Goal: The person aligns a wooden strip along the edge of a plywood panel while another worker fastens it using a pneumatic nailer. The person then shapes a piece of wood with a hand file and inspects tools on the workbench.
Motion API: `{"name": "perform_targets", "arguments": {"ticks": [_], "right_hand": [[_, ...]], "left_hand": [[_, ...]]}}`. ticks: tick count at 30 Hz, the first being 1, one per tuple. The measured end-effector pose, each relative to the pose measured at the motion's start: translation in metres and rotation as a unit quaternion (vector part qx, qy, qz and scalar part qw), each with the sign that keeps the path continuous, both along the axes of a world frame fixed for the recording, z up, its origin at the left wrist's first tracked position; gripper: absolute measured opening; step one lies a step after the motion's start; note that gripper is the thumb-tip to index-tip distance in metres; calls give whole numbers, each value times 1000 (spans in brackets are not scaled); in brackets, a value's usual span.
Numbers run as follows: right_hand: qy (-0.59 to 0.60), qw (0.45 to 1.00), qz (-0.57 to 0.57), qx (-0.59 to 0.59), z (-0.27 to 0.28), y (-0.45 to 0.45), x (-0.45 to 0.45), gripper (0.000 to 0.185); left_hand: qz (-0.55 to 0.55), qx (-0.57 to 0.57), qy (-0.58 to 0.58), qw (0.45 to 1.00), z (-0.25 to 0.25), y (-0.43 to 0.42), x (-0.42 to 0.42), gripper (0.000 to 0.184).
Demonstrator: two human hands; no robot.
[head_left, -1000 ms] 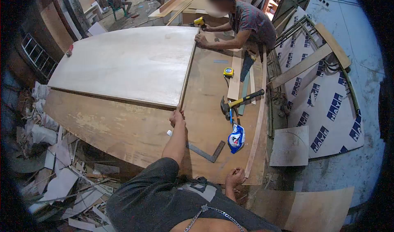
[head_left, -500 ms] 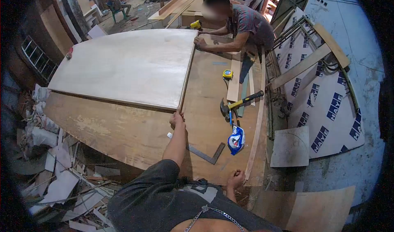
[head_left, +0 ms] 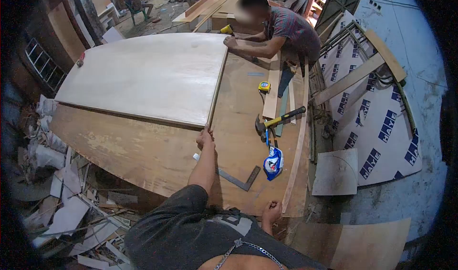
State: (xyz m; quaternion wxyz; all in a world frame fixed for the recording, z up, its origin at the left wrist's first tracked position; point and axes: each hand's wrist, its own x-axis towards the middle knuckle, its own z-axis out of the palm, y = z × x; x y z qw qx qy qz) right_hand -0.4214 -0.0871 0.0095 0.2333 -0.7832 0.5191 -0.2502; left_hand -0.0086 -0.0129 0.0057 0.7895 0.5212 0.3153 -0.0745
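A large pale plywood panel [head_left: 143, 79] lies on the wooden worktable [head_left: 109, 141]. Along its right side runs a thin wooden strip [head_left: 218, 91]. At the panel's near right corner, my left hand [head_left: 205, 137] is closed on the near end of that strip. My right hand [head_left: 272, 211] rests by the table's near edge with fingers curled, beside the end of a long thin batten [head_left: 296, 160]; what it holds, if anything, is hidden. Between my hands lies a metal try square [head_left: 241, 181]. A blue-and-white packet [head_left: 273, 163] and a claw hammer [head_left: 279, 119] lie farther right.
Across the table a co-worker [head_left: 291, 36] leans over the panel's far right corner, hands at its edge. A yellow tape measure [head_left: 264, 86], boards [head_left: 273, 91] and a handsaw [head_left: 286, 79] lie on the right. Wood scraps [head_left: 71, 217] cover the floor at left.
The co-worker's hand has moved a little farther along the panel's edge to its far corner. My left hand stays at the near corner; my right hand has barely shifted.
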Motion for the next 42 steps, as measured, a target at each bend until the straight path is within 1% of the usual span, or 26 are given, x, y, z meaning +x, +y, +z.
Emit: {"name": "perform_targets", "arguments": {"ticks": [1, 4, 5, 6, 7, 8, 10, 11, 13, 14, 17, 18, 19, 21, 22, 24, 25, 27, 31, 33, 34, 36, 37, 39, 40, 42], "right_hand": [[13, 1000, -7, -7, 5, 1, 2, 13], [57, 996, -20, -66, -1, 3, 1, 14], [53, 996, -18, -65, 8, 5, 4, 14], [-7, 999, -35, 19, 25, 9, 7, 14], [-68, 991, -51, 103, 33, 13, 13, 14], [-75, 990, -50, 107, 20, 12, 11, 14], [-50, 998, -29, -11, -21, 4, -4, 16], [-58, 998, -30, -10, -16, 5, -1, 16], [-200, 970, -58, 127, 2, 8, -1, 20], [-206, 968, -61, 128, 1, 6, 3, 20], [-88, 990, -103, -41, -9, 4, -8, 34], [-67, 992, -106, -28, -19, -1, -15, 37], [-45, 993, -110, -12, -29, -4, -19, 40], [-186, 969, -163, 33, -20, -3, -10, 38], [-182, 966, -180, 34, -16, -5, -9, 38], [-242, 952, -177, 66, -12, -10, -7, 36], [-241, 951, -183, 67, -9, -8, -8, 36], [-172, 975, -134, 41, -5, -7, -10, 35], [-156, 982, -100, 31, -4, -6, -12, 35], [-161, 975, -134, 69, 5, -2, -8, 34], [-159, 977, -126, 68, 3, -4, -9, 34], [-88, 989, -117, 34, -7, -5, -11, 35], [-87, 989, -112, 32, -13, -6, -13, 35], [-96, 992, -73, -29, -26, -10, -16, 34], [-96, 992, -70, -29, -33, -10, -19, 34], [-23, 996, -86, 11, -33, -11, -20, 34]], "left_hand": [[-8, -4, 1, 1000, -10, 0, 5, 30], [-16, -3, 3, 1000, -7, 0, 2, 30], [-16, 4, 4, 1000, -1, 0, 0, 30], [-14, 7, 0, 1000, 3, 0, -1, 30], [3, 19, 32, 999, 8, -2, -2, 30], [20, 30, 62, 997, 10, -3, -2, 30], [20, 14, 36, 999, -12, -2, 4, 29], [18, -5, 17, 1000, -20, -3, 6, 29], [15, 7, 11, 1000, -7, -3, 1, 28], [13, 18, 13, 1000, -3, -2, -1, 27], [6, -16, 19, 1000, -21, -1, 8, 27], [-1, 46, 17, 999, 1, -2, -3, 30], [-29, 56, 21, 998, 7, -3, -5, 30], [-33, 60, 40, 997, 1, -1, 0, 32], [-50, 66, 43, 996, 2, 0, 0, 32], [-49, -9, 20, 999, -8, 1, 5, 32], [-54, -7, 22, 998, -13, 1, 6, 32], [-42, -28, 14, 999, -17, 1, 8, 30], [-27, -33, 20, 999, -8, 0, 6, 29], [-32, 20, 70, 997, -3, -1, 3, 30], [-24, 17, 72, 997, -1, -1, 1, 30], [-36, 11, 21, 999, -2, -1, 0, 31], [-31, 9, 22, 999, -4, 1, 1, 31], [-63, -25, -8, 998, -10, 4, 3, 31], [-60, -25, -8, 998, -13, 3, 4, 31], [-37, 10, 9, 999, -3, -1, 0, 32]]}}
